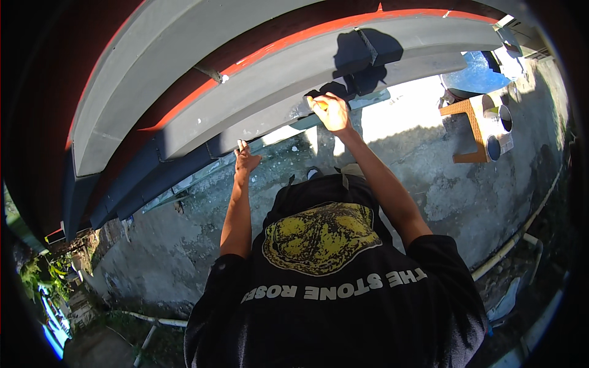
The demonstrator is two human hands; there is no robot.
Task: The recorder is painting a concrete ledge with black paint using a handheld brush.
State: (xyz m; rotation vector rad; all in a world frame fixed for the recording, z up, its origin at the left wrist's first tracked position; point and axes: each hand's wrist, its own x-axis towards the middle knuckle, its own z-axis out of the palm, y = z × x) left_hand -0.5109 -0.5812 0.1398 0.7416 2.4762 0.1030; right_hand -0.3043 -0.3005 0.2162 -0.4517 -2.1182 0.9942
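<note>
A long grey painted board (257, 116), one of several stepped boards with red strips between, runs across in front of me. My right hand (332, 114) is closed around a tool with an orange handle (319, 105), which looks like a scraper. Its blade seems to lie against the lower board's face, but shadow makes the blade hard to make out. Farther left, my left hand (246, 161) rests its fingertips at the board's lower edge, thumb spread, holding nothing. Shadows of my head and arm fall across the boards.
At the right stand a brown woven-pattern plastic stool (471, 126) with containers by it, and a blue tub (475, 75). A stained concrete floor (451, 190) spreads below. Pale pipes (500, 253) run along the right edge, and plants (56, 273) grow at the lower left.
</note>
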